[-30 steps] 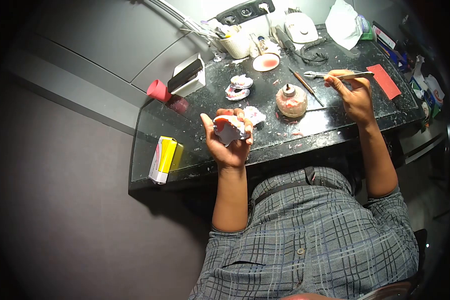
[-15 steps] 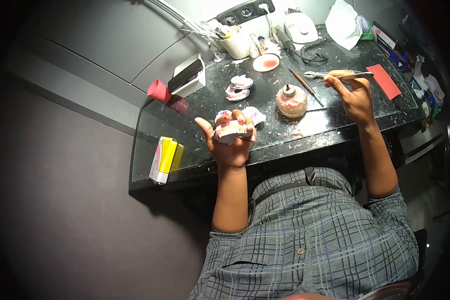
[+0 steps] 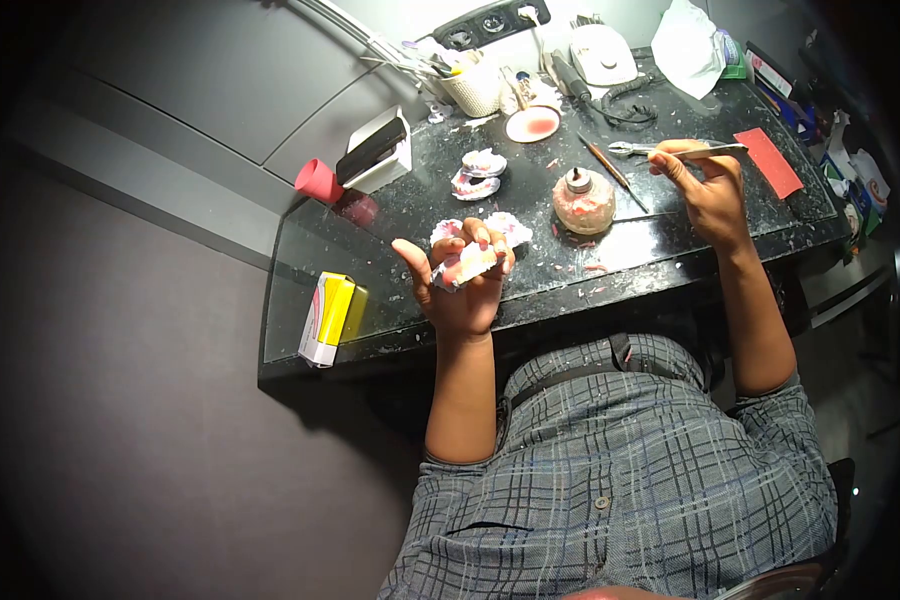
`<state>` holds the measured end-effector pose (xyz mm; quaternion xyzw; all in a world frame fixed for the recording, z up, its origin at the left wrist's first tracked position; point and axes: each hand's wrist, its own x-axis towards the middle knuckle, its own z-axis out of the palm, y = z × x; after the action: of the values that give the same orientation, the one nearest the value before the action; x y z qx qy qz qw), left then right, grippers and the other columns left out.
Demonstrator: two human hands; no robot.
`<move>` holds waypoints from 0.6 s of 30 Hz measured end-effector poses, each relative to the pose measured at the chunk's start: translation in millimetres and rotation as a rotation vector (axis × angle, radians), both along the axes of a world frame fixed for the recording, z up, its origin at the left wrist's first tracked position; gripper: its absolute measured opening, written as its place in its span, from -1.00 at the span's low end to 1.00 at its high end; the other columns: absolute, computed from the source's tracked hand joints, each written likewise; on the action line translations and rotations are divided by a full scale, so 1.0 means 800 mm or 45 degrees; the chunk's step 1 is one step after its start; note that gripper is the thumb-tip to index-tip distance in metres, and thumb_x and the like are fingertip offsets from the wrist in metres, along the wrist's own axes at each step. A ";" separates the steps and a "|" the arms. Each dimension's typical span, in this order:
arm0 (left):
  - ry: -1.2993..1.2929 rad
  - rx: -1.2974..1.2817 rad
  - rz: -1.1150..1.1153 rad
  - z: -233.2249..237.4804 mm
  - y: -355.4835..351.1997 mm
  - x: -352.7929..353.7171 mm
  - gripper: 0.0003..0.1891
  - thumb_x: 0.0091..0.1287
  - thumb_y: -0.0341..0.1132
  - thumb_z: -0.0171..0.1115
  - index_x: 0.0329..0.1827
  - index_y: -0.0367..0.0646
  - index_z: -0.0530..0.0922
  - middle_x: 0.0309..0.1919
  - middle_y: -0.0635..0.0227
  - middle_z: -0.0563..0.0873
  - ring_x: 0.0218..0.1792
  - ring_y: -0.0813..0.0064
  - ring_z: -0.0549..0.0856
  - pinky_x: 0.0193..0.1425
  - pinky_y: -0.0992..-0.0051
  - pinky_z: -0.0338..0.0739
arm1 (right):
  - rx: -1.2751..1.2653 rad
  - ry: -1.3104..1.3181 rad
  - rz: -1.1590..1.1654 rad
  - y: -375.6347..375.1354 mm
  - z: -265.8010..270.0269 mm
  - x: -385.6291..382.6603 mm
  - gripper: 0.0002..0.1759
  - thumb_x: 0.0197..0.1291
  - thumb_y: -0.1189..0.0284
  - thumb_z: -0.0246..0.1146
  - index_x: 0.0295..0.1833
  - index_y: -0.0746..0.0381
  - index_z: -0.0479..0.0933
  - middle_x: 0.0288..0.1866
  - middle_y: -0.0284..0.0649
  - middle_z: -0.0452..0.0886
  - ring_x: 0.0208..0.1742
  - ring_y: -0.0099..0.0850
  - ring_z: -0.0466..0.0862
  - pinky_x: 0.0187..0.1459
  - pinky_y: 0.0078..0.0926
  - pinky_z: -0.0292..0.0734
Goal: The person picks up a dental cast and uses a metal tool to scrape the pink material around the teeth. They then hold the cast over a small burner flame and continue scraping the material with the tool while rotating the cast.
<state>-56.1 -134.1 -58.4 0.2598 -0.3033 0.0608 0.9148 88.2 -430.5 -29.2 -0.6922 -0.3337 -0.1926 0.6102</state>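
My left hand is raised above the desk's front edge, palm up. Its fingers are closed on a dental cast of white plaster with pink wax, which sits tilted; the thumb sticks out to the left. In my right hand is a slim metal wax carver, pinched between thumb and fingers, its spoon-like tip pointing left. Behind the left hand lie more white-and-pink casts, partly hidden by the fingers. A paired dental model stands farther back. Between the hands is a round glass spirit lamp smeared with pink wax.
A brown-handled tool and a red wax sheet lie on the black desk. A yellow-and-white box and a pink cup are on the left. At the back stand a tool holder, a round dish and a white device.
The dental cast in my left hand has turned and tilted, its left end now lower, and the fingers have shifted on it. My right hand and the wax carver have hardly moved.
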 end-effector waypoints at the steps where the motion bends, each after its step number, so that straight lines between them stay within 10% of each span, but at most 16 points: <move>1: 0.007 -0.004 0.007 0.001 -0.001 -0.001 -0.15 0.53 0.42 -0.27 0.07 -0.17 0.77 -0.04 -0.02 0.53 -0.01 0.03 0.52 0.07 0.14 0.47 | 0.008 0.003 0.008 0.000 0.000 0.000 -0.83 0.36 0.48 0.39 -0.13 0.40 0.74 -0.30 -0.18 0.79 -0.27 -0.51 0.74 -0.15 -0.52 0.64; 18: 0.155 0.037 0.266 -0.007 0.002 -0.004 -0.22 0.52 0.39 -0.19 -0.01 -0.15 0.76 0.05 0.02 0.60 0.04 0.03 0.58 0.08 0.10 0.49 | -0.008 -0.019 -0.004 0.000 -0.002 0.002 -0.83 0.36 0.47 0.38 -0.13 0.39 0.74 -0.32 -0.19 0.78 -0.27 -0.51 0.74 -0.16 -0.52 0.64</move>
<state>-59.1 -132.8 -64.0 0.3064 -0.2194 0.1355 0.9163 89.7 -430.5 -30.9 -0.6932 -0.3376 -0.1978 0.6053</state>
